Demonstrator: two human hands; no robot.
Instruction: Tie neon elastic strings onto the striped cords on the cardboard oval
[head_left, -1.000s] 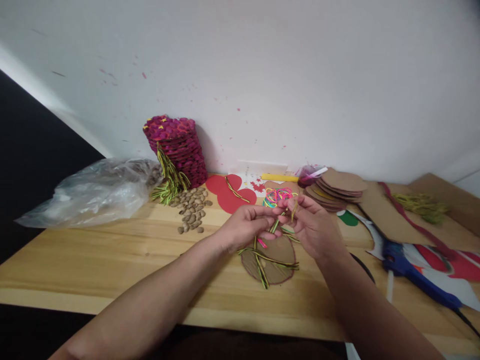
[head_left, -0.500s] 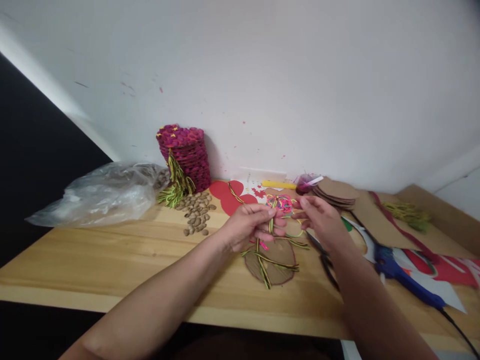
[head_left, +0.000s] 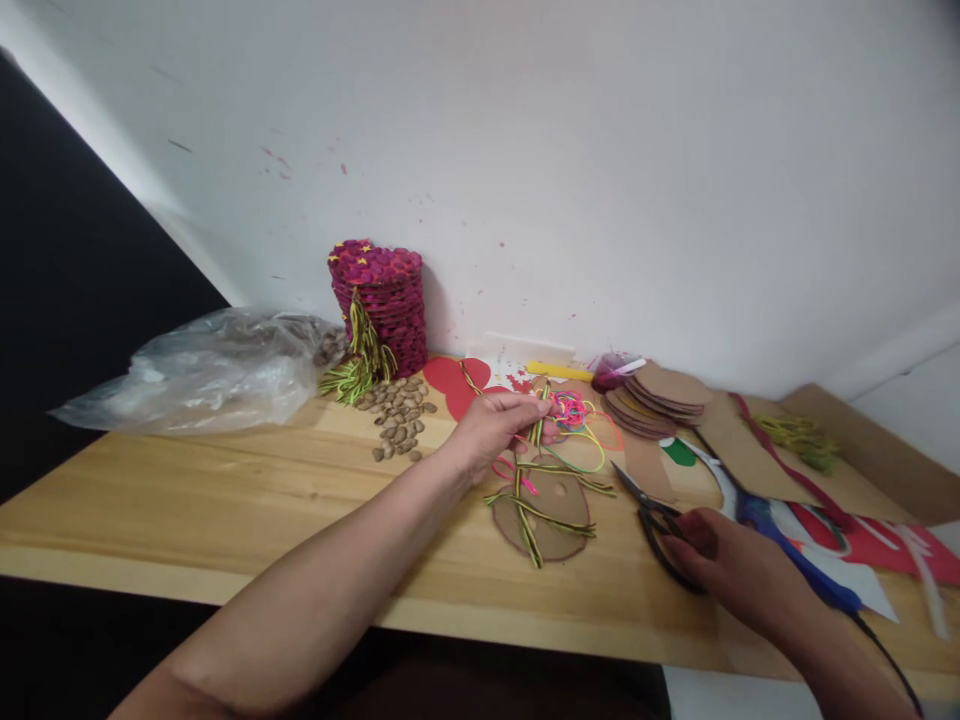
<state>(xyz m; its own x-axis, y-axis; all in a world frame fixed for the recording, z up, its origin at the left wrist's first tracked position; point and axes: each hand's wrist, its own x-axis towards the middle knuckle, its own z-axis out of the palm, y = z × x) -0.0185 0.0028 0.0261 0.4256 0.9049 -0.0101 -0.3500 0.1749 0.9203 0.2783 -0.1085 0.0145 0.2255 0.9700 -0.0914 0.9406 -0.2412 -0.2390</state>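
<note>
Pinched in my left hand [head_left: 491, 432] is a short bundle of green-and-black cord [head_left: 537, 430], held up above the table. My right hand [head_left: 727, 560] grips the black handles of a pair of scissors [head_left: 630, 485], which lie on the table with their blades pointing away to the left. Below my left hand is a round cardboard piece [head_left: 555, 545] with several green-and-black cord strips lying across it. A tangle of bright multicoloured cord [head_left: 574, 408] lies just beyond my left fingers.
A purple woven container [head_left: 390, 315] with a green tassel stands against the wall. Brown shells or nuts [head_left: 397, 420] and a clear plastic bag [head_left: 217, 375] lie left. Stacked cardboard discs [head_left: 667, 390], a blue glue gun [head_left: 795, 560] and green yarn [head_left: 799, 440] are right.
My right hand has left the cord and come down to the right onto the scissors' handles. My left hand still holds the cord bundle in nearly the same place.
</note>
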